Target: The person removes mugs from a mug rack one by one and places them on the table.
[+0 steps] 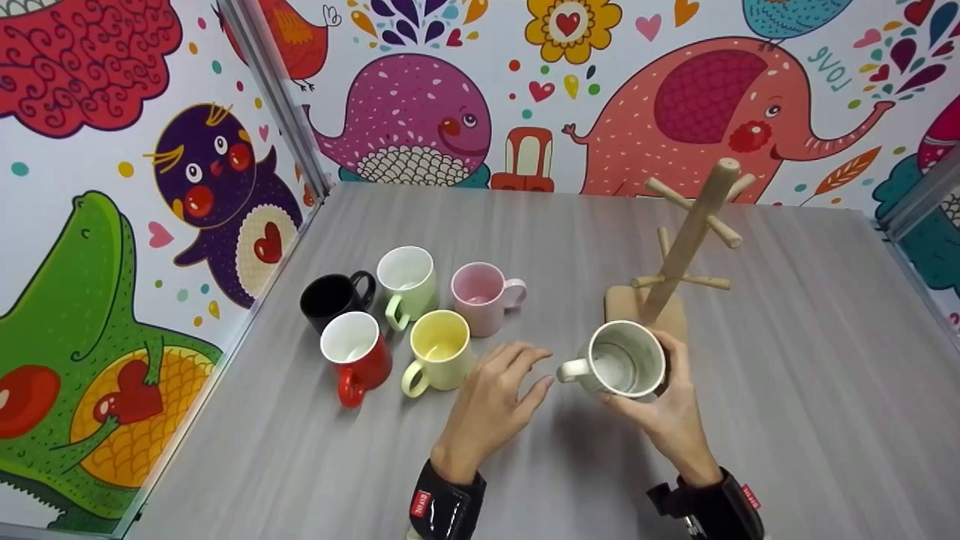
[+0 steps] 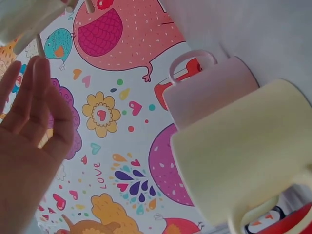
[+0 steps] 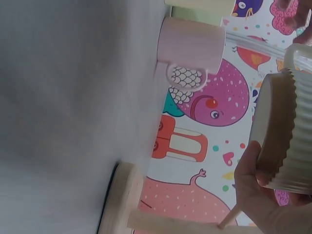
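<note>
Looking down from the head view, the right hand (image 1: pixel 667 409) reaches forward with its fingers wrapped round a white ribbed mug (image 1: pixel 624 360), held above the grey table (image 1: pixel 787 375) just in front of the wooden mug tree (image 1: pixel 686 247), handle pointing left. The left hand (image 1: pixel 491 405) lies beside it, palm down, fingers spread and loose, gripping nothing, near the yellow mug (image 1: pixel 440 351). Red (image 1: pixel 355 352), black (image 1: pixel 330 298), green (image 1: pixel 407 281) and pink (image 1: pixel 484 294) mugs stand in a cluster behind.

From the left wrist, the left hand (image 2: pixel 34 122) shows relaxed, straightish fingers, with the yellow mug (image 2: pixel 243 156) and pink mug (image 2: pixel 204 87) close by.

From the right wrist, fingers (image 3: pixel 253 180) clamp the ribbed mug (image 3: pixel 287 131) above the mug tree's base (image 3: pixel 122 200).
</note>
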Demonstrator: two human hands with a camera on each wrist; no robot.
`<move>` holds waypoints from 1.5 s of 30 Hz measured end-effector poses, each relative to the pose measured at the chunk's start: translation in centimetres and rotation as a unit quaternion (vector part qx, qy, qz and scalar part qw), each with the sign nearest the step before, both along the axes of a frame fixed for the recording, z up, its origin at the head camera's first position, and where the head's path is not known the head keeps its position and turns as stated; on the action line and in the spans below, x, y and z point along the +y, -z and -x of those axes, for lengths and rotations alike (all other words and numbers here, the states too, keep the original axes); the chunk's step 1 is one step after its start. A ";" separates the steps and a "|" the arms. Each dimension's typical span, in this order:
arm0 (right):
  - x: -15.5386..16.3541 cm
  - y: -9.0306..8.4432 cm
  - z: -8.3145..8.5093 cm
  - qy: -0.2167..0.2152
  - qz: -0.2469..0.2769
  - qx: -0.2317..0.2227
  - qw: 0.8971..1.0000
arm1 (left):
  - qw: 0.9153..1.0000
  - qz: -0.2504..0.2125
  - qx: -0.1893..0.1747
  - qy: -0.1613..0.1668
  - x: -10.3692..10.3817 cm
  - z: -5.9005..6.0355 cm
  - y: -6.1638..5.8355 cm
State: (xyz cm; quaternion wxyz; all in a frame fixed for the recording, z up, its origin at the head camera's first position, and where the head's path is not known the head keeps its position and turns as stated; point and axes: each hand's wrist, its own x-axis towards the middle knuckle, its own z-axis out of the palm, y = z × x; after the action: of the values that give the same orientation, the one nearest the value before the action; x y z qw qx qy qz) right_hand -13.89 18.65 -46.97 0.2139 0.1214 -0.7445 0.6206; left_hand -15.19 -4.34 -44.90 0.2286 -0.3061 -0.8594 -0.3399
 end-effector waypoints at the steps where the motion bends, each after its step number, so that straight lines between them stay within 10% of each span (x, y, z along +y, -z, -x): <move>1: -0.1 0.0 0.0 -0.005 -0.001 0.001 1.000 | 1.000 0.002 -0.002 0.001 0.1 0.0 0.0; 14: -0.9 0.2 0.0 -0.015 -0.036 0.014 0.999 | 1.000 0.001 -0.001 0.022 0.7 -0.2 0.2; 31: -1.3 0.3 -0.1 -0.050 -0.024 0.028 0.998 | 0.988 -0.022 -0.137 0.066 1.2 -0.6 0.1; 45: -1.3 0.2 0.0 -0.052 -0.040 0.008 0.998 | 0.985 -0.012 -0.158 0.073 1.1 -0.6 0.3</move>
State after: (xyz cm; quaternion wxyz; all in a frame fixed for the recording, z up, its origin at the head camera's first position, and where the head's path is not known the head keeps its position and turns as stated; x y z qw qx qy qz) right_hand -13.86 17.31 -47.17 0.1820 0.1734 -0.7595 0.6000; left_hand -14.57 -3.26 -45.19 0.0678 -0.3077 -0.8557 -0.4104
